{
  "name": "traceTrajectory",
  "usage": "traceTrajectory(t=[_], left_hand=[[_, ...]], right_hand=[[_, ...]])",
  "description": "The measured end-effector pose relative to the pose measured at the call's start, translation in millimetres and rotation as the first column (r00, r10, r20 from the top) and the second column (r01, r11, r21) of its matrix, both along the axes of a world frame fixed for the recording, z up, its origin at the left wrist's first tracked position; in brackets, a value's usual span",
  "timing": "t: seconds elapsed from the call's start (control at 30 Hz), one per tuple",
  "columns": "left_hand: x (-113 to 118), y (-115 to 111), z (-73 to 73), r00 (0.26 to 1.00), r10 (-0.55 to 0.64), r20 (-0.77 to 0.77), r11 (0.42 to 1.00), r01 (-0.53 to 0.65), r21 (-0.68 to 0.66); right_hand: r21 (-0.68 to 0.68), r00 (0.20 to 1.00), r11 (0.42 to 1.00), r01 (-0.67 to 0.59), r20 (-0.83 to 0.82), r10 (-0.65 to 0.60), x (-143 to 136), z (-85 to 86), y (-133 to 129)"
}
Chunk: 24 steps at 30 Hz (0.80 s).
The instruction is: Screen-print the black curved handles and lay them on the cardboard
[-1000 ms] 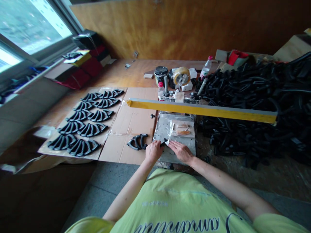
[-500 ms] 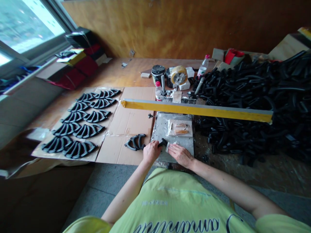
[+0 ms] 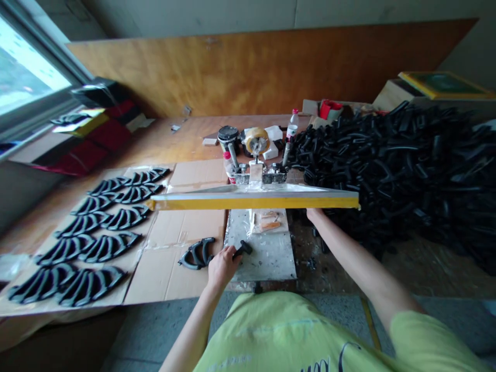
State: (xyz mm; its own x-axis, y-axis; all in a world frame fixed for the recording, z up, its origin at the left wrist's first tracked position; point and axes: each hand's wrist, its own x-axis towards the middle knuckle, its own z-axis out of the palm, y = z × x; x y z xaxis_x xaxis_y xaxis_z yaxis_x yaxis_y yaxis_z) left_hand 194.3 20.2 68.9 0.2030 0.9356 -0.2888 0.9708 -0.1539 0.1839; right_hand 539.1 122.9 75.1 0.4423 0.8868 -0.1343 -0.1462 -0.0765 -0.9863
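My left hand [image 3: 222, 267] is closed around one end of a black curved plastic part [image 3: 243, 249], whose thicker end sticks out to the right over the metal plate [image 3: 263, 262]. My right hand [image 3: 314, 215] reaches forward beside the pile of black parts [image 3: 372, 160]. The yellow-edged screen frame [image 3: 256, 203] covers its fingers, so what they hold is hidden. Just left of my left hand, a few black curved parts [image 3: 197, 253] lie on the cardboard [image 3: 155, 271]. An orange-brown patch under clear film [image 3: 270, 226] is on the plate.
Fanned rows of black parts [image 3: 93, 284] cover the cardboard's left side. Behind the screen frame stand a clamp assembly [image 3: 256, 175], a tape roll [image 3: 257, 141], a dark-lidded tub [image 3: 228, 138] and red-capped bottles [image 3: 292, 125]. Boxes [image 3: 89, 139] sit by the window.
My right hand has left the black part and the white cloth-like piece, moving forward and right behind the screen frame. My left hand keeps the part. The camera view has shifted.
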Motion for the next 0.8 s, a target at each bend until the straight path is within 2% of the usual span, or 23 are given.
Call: traceTrajectory(t=[0.1, 0.17, 0.2, 0.27, 0.33, 0.37, 0.43, 0.5, 0.57, 0.63, 0.7, 0.77, 0.8], left_hand=[[3, 0, 2.8, 1.000, 0.018, 0.021, 1.000, -0.017, -0.018], [12, 0, 7.2, 0.995, 0.042, 0.086, 0.998, -0.039, -0.043], [19, 0, 9.9, 0.989, 0.053, 0.137, 0.997, -0.045, -0.064], [41, 1, 15.5, 0.965, 0.064, 0.255, 0.993, -0.035, -0.116], [70, 4, 21.1, 0.937, 0.056, 0.346, 0.986, 0.002, -0.166], [87, 5, 24.0, 0.922, 0.044, 0.384, 0.983, 0.027, -0.179], [120, 9, 29.7, 0.883, 0.011, 0.470, 0.982, 0.080, -0.173], [146, 12, 35.1, 0.822, -0.034, 0.569, 0.983, 0.132, -0.131], [160, 13, 38.6, 0.759, -0.070, 0.647, 0.984, 0.159, -0.081], [161, 12, 38.3, 0.722, -0.063, 0.689, 0.987, 0.146, -0.062], [150, 9, 33.6, 0.699, 0.014, 0.715, 0.993, 0.077, -0.095], [131, 6, 26.3, 0.652, 0.151, 0.743, 0.984, -0.030, -0.174], [120, 5, 22.8, 0.611, 0.224, 0.759, 0.972, -0.088, -0.216]], right_hand=[[-0.032, 0.965, 0.979, -0.204, 0.160, 0.206, 19, 28.6, 49], [-0.061, 0.872, 0.965, -0.256, 0.416, 0.258, 37, 42.3, 56], [-0.099, 0.784, 0.965, -0.242, 0.567, 0.254, 49, 46.3, 51], [-0.221, 0.516, 0.964, -0.149, 0.814, 0.267, 77, 48.0, 28], [-0.379, 0.232, 0.925, -0.037, 0.897, 0.377, 106, 43.2, -3], [-0.451, 0.123, 0.893, 0.012, 0.887, 0.446, 118, 39.3, -17], [-0.538, -0.017, 0.840, 0.069, 0.841, 0.540, 137, 31.0, -40], [-0.533, -0.091, 0.843, 0.072, 0.838, 0.538, 149, 24.9, -53], [-0.452, -0.115, 0.892, 0.031, 0.884, 0.452, 153, 22.0, -55], [-0.341, -0.046, 0.939, -0.039, 0.940, 0.339, 147, 20.4, -52], [-0.227, 0.144, 0.965, -0.135, 0.959, 0.246, 127, 16.3, -47], [-0.126, 0.365, 0.964, -0.234, 0.908, 0.207, 93, 7.8, -44], [-0.086, 0.444, 0.957, -0.277, 0.872, 0.206, 71, 2.2, -43]])
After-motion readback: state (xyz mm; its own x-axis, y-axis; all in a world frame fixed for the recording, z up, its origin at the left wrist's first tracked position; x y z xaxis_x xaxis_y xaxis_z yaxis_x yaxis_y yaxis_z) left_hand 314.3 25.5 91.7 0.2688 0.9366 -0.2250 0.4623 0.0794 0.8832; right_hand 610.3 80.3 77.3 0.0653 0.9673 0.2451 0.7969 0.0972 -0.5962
